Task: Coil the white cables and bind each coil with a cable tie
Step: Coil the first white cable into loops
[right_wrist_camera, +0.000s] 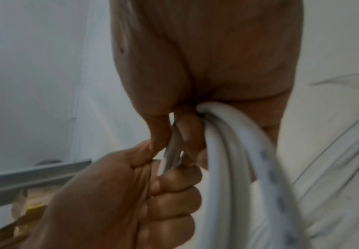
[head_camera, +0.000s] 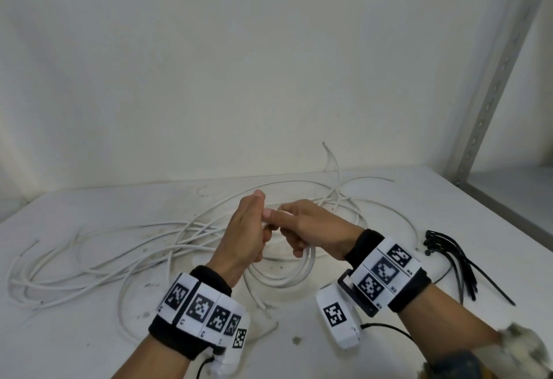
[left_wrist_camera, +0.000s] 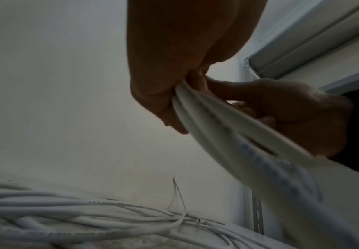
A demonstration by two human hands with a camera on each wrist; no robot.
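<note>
The white cables (head_camera: 98,262) wear a smooth plastic jacket with a dull sheen; the coil (right_wrist_camera: 234,151) gripped by both hands carries faint blue print along its length. The table (head_camera: 374,345) is matt white, scuffed and speckled with grey grime. Near its right edge lie black cable ties (head_camera: 454,259) of slightly glossy plastic. The wristbands (head_camera: 410,292) are black cloth under matt white marker plates. The upright (head_camera: 493,79) at the far right corner is dull grey perforated metal.
</note>
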